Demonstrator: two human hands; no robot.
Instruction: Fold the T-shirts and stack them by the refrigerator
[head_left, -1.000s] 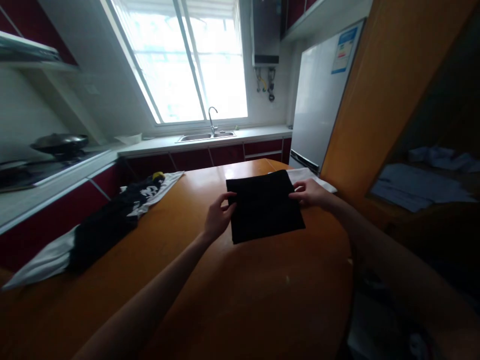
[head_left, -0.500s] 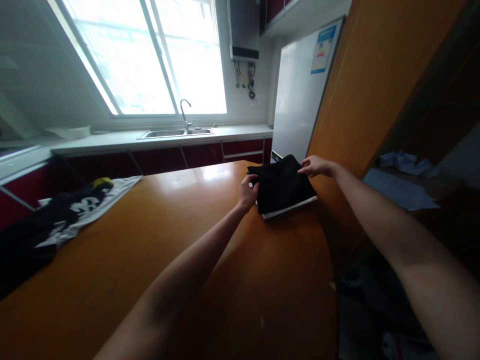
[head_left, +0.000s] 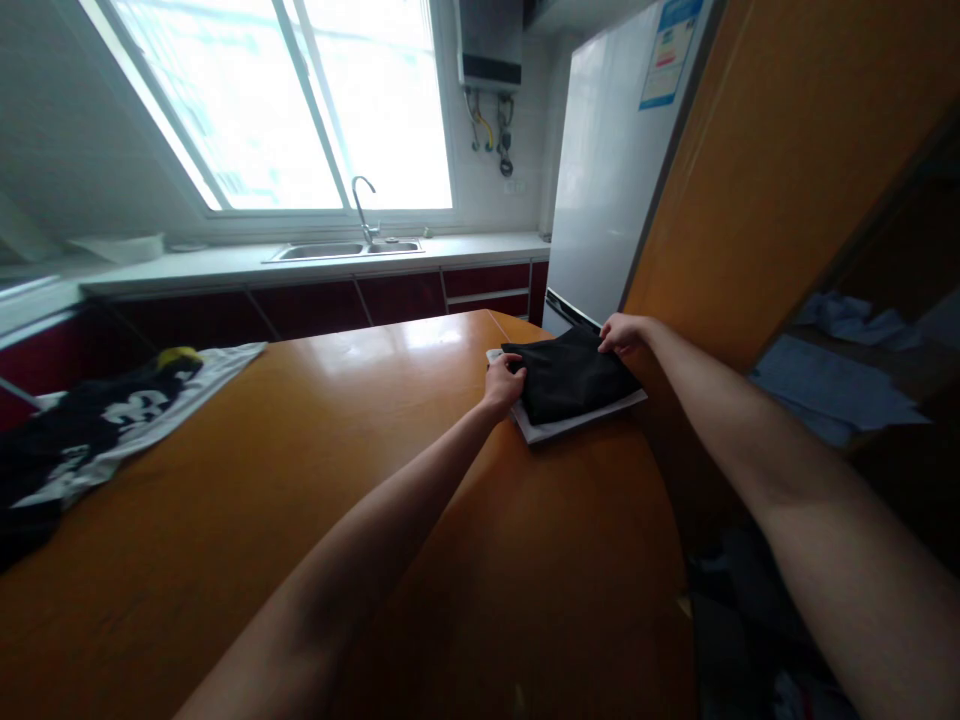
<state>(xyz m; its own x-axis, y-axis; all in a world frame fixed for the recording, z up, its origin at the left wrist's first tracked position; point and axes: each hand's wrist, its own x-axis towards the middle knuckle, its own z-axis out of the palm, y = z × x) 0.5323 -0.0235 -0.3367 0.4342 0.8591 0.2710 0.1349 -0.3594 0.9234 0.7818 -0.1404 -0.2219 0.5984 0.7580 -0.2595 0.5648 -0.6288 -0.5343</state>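
A folded black cloth garment (head_left: 574, 378) lies on top of a folded white cloth (head_left: 551, 430), whose edge shows along the front and left. Both rest on the wooden table (head_left: 360, 440) near its rounded right end. At the black garment's left edge, my left hand (head_left: 504, 382) is closed, pinching the fabric between thumb and fingers. My right hand (head_left: 622, 333) grips its far right corner, with the fingertips pressed together. What kind of garment it is, I cannot tell.
A black and white printed garment (head_left: 127, 405) with a yellow patch lies at the table's left edge. Beyond the table are a counter with a sink (head_left: 322, 252) and a fridge (head_left: 600, 170). A wooden panel (head_left: 720, 220) and shelf with light-blue cloths (head_left: 836, 380) stand right.
Both hands have lowered the black garment onto the white cloth, and its far edge now lies flatter. The view has shifted slightly.
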